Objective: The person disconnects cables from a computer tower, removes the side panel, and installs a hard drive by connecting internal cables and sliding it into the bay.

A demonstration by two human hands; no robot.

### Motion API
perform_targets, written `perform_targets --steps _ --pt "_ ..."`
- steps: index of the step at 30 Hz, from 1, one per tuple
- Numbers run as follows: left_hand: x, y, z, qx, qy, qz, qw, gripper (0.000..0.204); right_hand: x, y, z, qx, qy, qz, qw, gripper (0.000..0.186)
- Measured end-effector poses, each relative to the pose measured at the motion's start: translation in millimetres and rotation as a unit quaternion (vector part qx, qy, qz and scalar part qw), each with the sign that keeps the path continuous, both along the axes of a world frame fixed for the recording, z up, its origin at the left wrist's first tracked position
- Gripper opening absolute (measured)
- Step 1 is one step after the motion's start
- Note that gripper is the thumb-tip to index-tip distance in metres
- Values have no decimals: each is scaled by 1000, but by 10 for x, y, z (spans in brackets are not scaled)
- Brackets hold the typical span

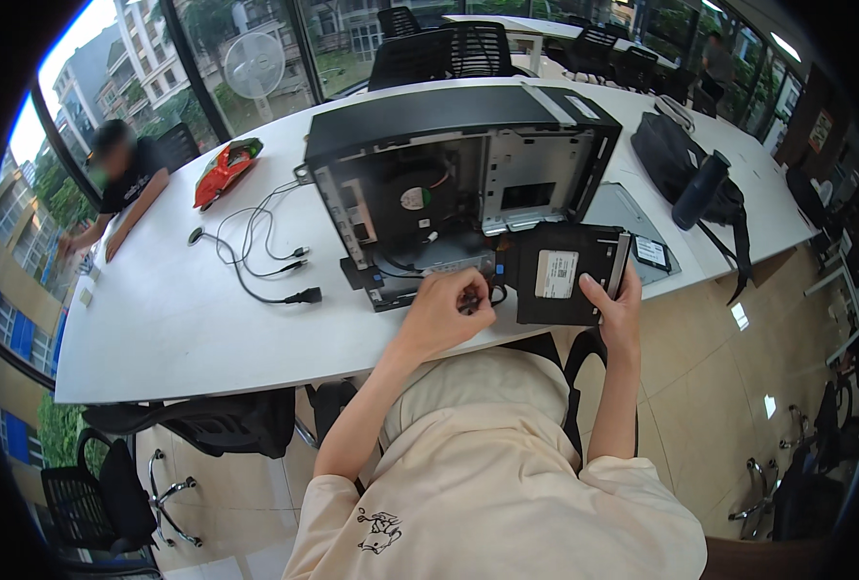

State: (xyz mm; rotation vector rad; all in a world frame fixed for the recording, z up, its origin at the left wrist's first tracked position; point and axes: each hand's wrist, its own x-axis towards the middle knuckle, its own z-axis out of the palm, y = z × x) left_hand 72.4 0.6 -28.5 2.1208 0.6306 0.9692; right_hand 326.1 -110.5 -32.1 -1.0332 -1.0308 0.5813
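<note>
A desktop computer case [429,124] stands opened toward me on the white table, its inside bays and a round-labelled part showing. My right hand [619,307] grips an optical drive [584,275], a flat black box with a white label, thumb on top and fingers at its right edge. The drive is held just in front of the case's lower right side. Left of it, the fingers of my left hand [444,311] are curled round a small dark thing, seemingly a black cable [469,304]; the fingers partly hide it. A small blue connector [500,271] shows by the drive's left edge.
Loose black cables [246,246] and a red-green bag [225,174] lie left of the case. To its right are a grey metal side panel [611,205], a phone [651,253], a dark bottle [702,190] and a black backpack [671,145]. Another person [132,179] sits at far left.
</note>
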Motion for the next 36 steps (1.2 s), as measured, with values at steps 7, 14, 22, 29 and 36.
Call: perform_targets --steps 7,14,22,29,36 --pt "37 -66 93 -75 93 -13 993 16 400 -139 69 70 122 -150 979 40" --pt "27 -63 127 -71 117 -59 989 19 1263 55 114 36 180 -274 944 42" --pt "2 -51 74 -51 97 -103 989 18 2126 908 -425 -70 194 -195 959 39" --pt "26 -40 32 1 108 -120 987 17 1967 1025 -388 -103 198 -68 973 20" --pt "49 -38 33 16 130 -119 984 16 1821 755 -214 -119 156 -79 977 31"
